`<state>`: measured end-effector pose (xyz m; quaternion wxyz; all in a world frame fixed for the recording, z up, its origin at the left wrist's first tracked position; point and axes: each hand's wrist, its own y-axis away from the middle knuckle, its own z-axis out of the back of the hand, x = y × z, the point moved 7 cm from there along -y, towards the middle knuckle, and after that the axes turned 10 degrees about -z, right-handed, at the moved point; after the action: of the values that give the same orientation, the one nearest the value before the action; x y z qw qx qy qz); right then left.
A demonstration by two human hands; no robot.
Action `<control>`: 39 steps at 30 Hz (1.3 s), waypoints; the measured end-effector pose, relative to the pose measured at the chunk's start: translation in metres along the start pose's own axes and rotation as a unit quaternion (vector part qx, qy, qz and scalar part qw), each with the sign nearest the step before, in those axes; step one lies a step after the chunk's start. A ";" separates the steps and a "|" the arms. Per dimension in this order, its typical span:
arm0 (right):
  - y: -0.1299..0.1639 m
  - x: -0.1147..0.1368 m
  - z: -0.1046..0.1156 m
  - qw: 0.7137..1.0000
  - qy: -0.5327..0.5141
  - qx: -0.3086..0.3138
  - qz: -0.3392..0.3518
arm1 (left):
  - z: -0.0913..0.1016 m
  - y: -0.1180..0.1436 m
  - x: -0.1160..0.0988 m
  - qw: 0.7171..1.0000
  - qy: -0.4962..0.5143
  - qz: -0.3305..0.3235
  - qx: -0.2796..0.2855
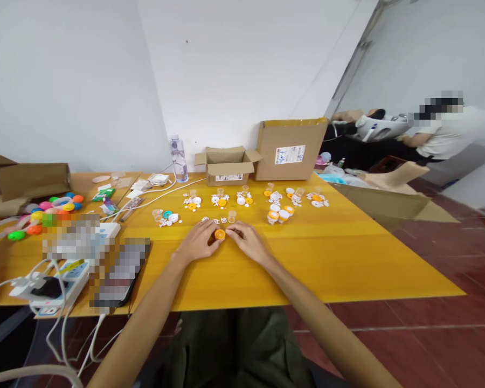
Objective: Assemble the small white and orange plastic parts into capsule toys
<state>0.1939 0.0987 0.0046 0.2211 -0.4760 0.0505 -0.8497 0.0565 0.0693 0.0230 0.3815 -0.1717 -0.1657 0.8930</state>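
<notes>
Between my two hands is a small round orange plastic piece (220, 234). My left hand (198, 241) grips it from the left with thumb and fingers. My right hand (247, 241) is close on its other side, fingertips pinched together near the rim; whether they hold a small part is too small to tell. Just beyond my fingers stand a clear plastic cup (231, 216) and small white pieces (216, 221). Farther back lie several little groups of clear cups, white discs (241, 201) and orange discs (222, 203). A cluster of orange-and-white assembled pieces (283, 215) stands to the right.
An open cardboard box (228, 175) and a larger carton (286, 156) stand against the wall beside a water bottle (178, 159). On the left are a phone (135, 267), a power strip (75, 280), cables and colourful plastic pieces (36, 229). A person (448, 134) sits at far right.
</notes>
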 end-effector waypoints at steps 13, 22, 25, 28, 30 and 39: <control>0.004 -0.005 0.006 0.989 0.126 -0.075 -0.025 | 0.001 0.003 0.008 0.999 0.005 0.031 -0.017; 0.005 -0.004 0.005 0.984 0.151 -0.088 -0.038 | 0.017 0.012 0.019 0.997 0.046 0.051 -0.032; 0.005 -0.005 0.005 0.982 0.160 -0.097 -0.041 | 0.022 0.015 0.030 0.995 0.020 0.080 -0.057; 0.006 -0.008 0.005 0.980 0.168 -0.103 -0.043 | 0.023 0.018 0.040 0.990 -0.024 0.111 -0.089; 0.006 -0.008 0.005 0.979 0.170 -0.105 -0.041 | 0.022 0.018 0.044 0.987 -0.046 0.118 -0.098; 0.007 -0.007 0.002 0.981 0.163 -0.102 -0.004 | 0.012 0.016 0.050 0.987 -0.026 0.138 -0.074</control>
<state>0.2010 0.0956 -0.0021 0.1572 -0.3512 0.1707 -0.9071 0.0090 0.0934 0.0183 0.2369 -0.1976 -0.2156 0.9265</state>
